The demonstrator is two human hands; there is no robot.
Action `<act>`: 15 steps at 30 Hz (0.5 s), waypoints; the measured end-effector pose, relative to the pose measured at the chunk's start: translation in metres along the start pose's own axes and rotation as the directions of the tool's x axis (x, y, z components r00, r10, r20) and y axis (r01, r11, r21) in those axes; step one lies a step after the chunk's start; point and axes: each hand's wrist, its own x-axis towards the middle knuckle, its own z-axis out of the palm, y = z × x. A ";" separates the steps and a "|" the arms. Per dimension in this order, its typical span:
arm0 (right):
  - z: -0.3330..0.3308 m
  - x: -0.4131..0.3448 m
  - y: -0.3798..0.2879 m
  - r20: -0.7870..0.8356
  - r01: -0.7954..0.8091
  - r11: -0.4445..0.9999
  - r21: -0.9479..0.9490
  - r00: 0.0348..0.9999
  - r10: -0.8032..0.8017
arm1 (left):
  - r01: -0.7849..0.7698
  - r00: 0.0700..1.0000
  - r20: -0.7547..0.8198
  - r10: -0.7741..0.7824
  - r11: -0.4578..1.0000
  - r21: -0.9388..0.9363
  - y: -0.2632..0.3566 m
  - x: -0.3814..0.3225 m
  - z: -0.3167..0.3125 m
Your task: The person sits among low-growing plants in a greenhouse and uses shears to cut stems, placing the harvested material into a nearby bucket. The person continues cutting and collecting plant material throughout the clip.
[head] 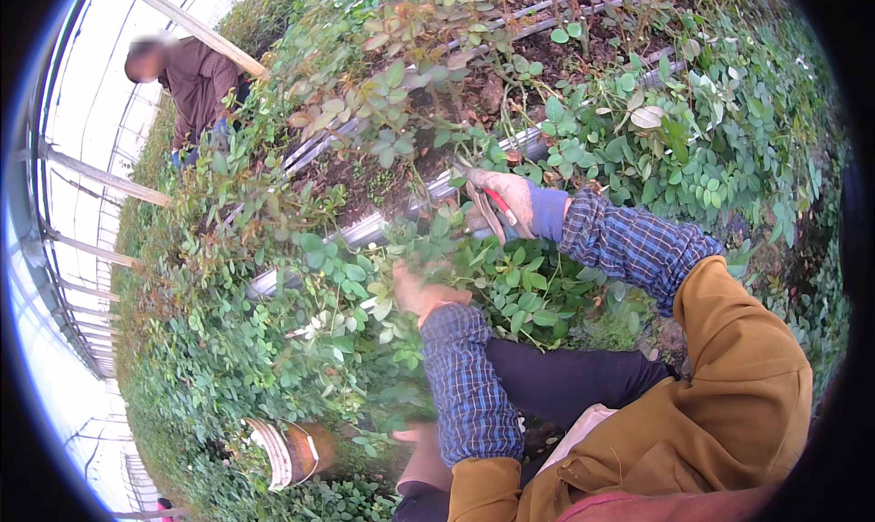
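My right hand, in a dirty, pale work glove with a blue cuff, grips pruning shears with red on the handle. Their working end is hard to make out among the stems above a pale plastic strip. Lower and to the left, my left hand reaches into the leaves of a rose-like bush. Foliage and blur hide its fingers, so whether they hold a stem cannot be told. Green leafy shoots fill the space between my two forearms.
Pale strips or pipes run diagonally along the soil bed. A brown bucket with a white rim lies tilted in foliage at lower left. Another person bends over plants at upper left, beside wooden posts and plastic greenhouse sheeting.
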 end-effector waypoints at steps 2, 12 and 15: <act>-0.002 -0.011 0.000 0.047 -0.012 1.000 -0.008 0.999 0.012 | -0.043 0.999 -0.001 0.043 0.999 0.009 -0.002 0.000 0.000; -0.038 -0.045 -0.054 -0.029 0.283 0.927 -0.246 0.954 -0.299 | -0.072 0.997 -0.034 0.072 0.997 -0.008 -0.021 0.012 -0.013; -0.045 -0.038 -0.079 -0.079 0.284 0.874 -0.394 0.937 -0.340 | -0.092 0.993 -0.070 0.094 0.995 0.028 -0.020 0.003 -0.006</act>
